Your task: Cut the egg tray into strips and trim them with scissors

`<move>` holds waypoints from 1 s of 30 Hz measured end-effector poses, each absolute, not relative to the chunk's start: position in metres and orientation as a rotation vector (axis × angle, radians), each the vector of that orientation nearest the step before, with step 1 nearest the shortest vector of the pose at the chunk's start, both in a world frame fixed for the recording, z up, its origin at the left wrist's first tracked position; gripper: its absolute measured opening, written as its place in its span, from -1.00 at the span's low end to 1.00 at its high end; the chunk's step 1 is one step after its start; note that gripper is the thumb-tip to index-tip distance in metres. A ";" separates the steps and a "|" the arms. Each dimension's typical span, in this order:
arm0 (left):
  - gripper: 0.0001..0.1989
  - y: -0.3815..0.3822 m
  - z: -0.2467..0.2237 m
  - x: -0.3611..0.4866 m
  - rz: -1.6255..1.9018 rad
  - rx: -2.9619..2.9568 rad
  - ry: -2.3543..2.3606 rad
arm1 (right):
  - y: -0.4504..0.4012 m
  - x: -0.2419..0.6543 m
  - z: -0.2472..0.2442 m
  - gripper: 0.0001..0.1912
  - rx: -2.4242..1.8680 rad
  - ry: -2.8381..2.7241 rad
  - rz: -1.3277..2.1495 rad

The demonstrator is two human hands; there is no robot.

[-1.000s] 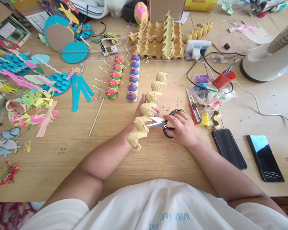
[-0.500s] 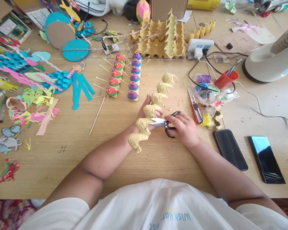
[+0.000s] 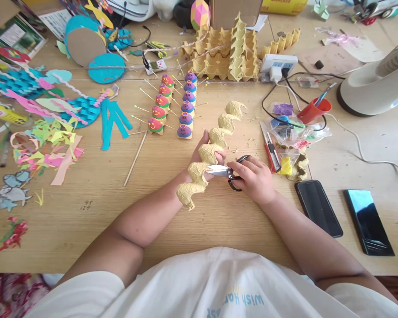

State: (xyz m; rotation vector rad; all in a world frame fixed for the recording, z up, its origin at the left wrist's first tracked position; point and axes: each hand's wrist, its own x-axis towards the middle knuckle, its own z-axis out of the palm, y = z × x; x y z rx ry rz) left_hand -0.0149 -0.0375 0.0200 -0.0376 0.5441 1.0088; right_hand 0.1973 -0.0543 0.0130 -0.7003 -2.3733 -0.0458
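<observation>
My left hand (image 3: pixel 200 152) is closed on a strip of egg carton (image 3: pixel 199 172), a bumpy tan row of several cups running diagonally over the wooden table. The strip covers most of that hand; the thumb shows on its left side and fingertips on its right. In my right hand (image 3: pixel 254 176) is a pair of black-handled scissors (image 3: pixel 222 171), fingers through and around the loops. The blades point left and meet the strip's right edge, close to my left fingers; they look nearly closed together.
Two rows of painted carton cups, red caterpillars (image 3: pixel 161 104) and purple ones (image 3: pixel 186 106), stand beyond my hands. Right of the scissors lie a red utility knife (image 3: pixel 271 150) and two phones (image 3: pixel 318 207). Larger egg trays (image 3: pixel 212 66) sit at the back; paper scraps (image 3: pixel 48 145) lie left.
The scissor blades have come closer together at the strip's edge. Both hands stay in nearly the same place; the whole view has shifted slightly.
</observation>
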 end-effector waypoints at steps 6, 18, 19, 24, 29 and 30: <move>-0.68 -0.036 0.014 -0.011 1.097 0.101 0.623 | -0.056 0.197 0.016 -0.71 -0.731 -2.400 -0.079; -0.73 -0.036 0.028 -0.011 1.149 0.102 0.711 | -0.056 0.191 0.014 -0.71 -0.961 -2.011 0.476; -0.73 -0.036 0.029 -0.010 1.147 0.093 0.711 | -0.056 0.190 0.013 -0.68 -0.968 -1.976 0.568; -0.68 -0.037 0.028 -0.003 1.156 0.123 0.741 | -0.054 0.186 0.009 -0.60 -0.960 -1.589 1.183; -0.62 -0.037 0.026 0.001 1.179 0.208 0.703 | -0.055 0.183 0.013 -0.56 -0.902 -1.420 1.470; -0.59 -0.038 0.026 0.002 1.161 0.225 0.684 | -0.056 0.183 0.014 -0.56 -0.885 -1.413 1.503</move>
